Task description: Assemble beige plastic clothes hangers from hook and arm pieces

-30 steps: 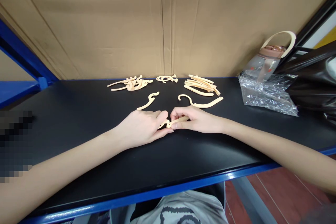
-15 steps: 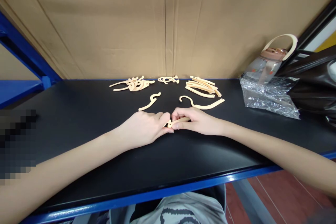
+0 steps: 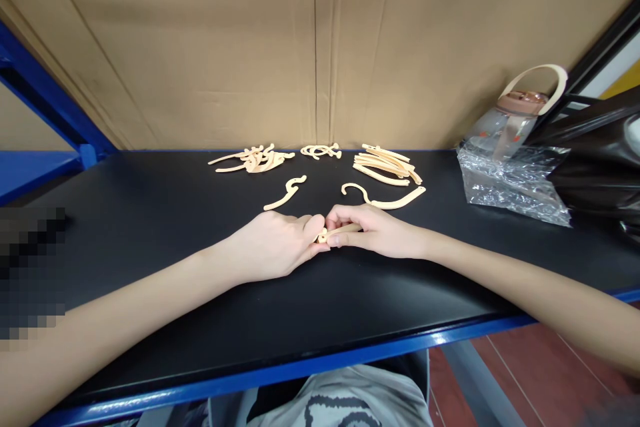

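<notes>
My left hand and my right hand meet fingertip to fingertip just above the black tabletop. Between the right thumb and fingers is a beige plastic hanger arm, its rounded holed end pointing left. My left hand is closed on another beige hanger piece, mostly hidden by the thumb and fingers; the two pieces touch or overlap at their ends. Beyond the hands lie a curved hanger arm with a notched end, a thin hanger hook and a longer hanger arm touching the hook's lower end.
Along the cardboard back wall lie a left pile of hanger arms, several hooks and a right pile of arms. At right are a crinkled clear plastic bag and a handled water bottle. A blue edge borders the front.
Both hands hold nearly the same pose, with the joined ends shifted very slightly left. The pieces on the table stay where they were.
</notes>
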### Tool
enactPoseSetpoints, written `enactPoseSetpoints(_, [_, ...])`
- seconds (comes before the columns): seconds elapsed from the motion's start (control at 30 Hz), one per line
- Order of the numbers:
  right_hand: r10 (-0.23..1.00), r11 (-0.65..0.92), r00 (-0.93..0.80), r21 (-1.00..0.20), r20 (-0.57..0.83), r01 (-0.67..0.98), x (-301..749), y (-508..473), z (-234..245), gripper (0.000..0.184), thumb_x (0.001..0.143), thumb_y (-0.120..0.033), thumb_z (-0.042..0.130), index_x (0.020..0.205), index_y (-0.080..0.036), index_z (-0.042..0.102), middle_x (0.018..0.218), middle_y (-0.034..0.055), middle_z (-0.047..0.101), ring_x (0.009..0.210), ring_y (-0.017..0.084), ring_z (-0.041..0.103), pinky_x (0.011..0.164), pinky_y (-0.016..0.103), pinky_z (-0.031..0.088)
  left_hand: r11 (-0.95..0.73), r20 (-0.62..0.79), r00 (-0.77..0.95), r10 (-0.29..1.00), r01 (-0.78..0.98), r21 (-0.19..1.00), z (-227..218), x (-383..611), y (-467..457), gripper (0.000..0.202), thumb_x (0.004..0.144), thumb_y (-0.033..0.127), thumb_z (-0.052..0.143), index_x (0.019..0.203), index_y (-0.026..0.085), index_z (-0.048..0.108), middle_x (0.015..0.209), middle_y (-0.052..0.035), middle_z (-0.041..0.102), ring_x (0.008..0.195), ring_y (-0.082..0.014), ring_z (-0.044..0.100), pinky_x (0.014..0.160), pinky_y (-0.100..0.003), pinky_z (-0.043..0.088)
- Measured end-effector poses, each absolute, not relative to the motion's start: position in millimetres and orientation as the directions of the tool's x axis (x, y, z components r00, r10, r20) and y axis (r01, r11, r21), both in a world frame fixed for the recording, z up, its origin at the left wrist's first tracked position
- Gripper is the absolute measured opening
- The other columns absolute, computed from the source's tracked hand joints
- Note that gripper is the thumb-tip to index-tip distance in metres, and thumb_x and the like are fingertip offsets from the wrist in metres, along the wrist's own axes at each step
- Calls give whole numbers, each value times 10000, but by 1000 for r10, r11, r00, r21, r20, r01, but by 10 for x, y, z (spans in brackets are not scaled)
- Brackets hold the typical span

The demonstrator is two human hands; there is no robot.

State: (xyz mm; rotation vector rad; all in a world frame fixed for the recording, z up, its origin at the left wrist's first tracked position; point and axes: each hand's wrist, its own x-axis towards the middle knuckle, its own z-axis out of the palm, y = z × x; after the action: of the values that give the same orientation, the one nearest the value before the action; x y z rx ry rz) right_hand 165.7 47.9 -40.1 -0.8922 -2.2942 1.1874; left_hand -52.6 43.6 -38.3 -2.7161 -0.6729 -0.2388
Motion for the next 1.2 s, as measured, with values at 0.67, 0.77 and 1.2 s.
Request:
enactPoseSetpoints(0.67, [662, 571, -743, -706, 94, 419, 1680, 503, -376, 239, 907, -405, 537, 814, -188, 499, 690, -53, 516, 604, 83, 428, 592, 215, 308, -864, 234, 837, 495, 502, 33, -372, -538, 412, 334, 990, 265, 229, 858, 197, 528, 706, 25, 609, 574, -115, 569, 516, -233, 349])
enactPoseSetpoints(0.77, [656, 575, -750, -703, 91, 418, 1682, 496, -364, 251, 904, -417, 541, 812, -188, 498, 682, -51, 519, 610, 87, 444, 593, 218, 311, -835, 173, 820, 546, 515, 196, -330, -538, 408, 368, 998, 310, 244, 826, 199, 549, 710, 33, 598, 604, -104, 559, 564, -220, 361])
enactPoseSetpoints(1.2, [633, 499, -772, -788, 48, 361, 1692, 466, -371, 248, 897, -417, 560, 851, -183, 493, 888, 29, 696, 710, 119, 567, 634, 233, 384, -525, -72, 824, 562, 423, 739, -251, -573, 530, 457, 969, 468, 326, 635, 172, 423, 604, 48, 359, 553, -85, 314, 530, -218, 278])
